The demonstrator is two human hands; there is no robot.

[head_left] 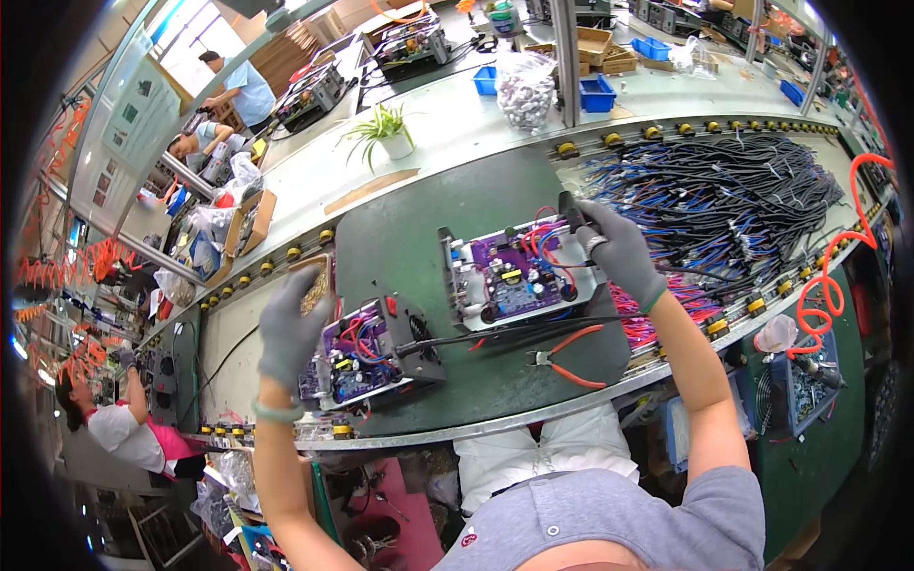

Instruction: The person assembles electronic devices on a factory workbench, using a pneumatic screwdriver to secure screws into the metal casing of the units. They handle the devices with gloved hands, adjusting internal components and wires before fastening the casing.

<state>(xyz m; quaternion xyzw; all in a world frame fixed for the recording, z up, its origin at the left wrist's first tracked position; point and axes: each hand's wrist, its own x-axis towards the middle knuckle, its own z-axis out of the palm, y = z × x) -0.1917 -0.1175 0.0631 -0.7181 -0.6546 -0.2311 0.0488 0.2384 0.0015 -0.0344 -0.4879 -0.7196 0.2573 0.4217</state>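
My right hand [617, 249], in a grey glove, is closed on the dark end panel of an open metal chassis [519, 271] with a purple circuit board and red and blue wires. My left hand [293, 328], also gloved and smeared by motion, is beside a second open chassis [367, 357] and next to a small box of brass-coloured small parts [318, 284]. Whether its fingers hold anything is hidden. A black cable runs from the second chassis across the front of the first. Orange-handled cutters [569, 357] lie on the green mat [476, 390] in front.
A heap of black cables with blue and red ends [724, 200] covers the line at the right. A potted plant [395, 143], blue bins [597, 93] and a bag of parts [526, 90] stand behind. An orange air hose [824, 285] hangs right. People work at left.
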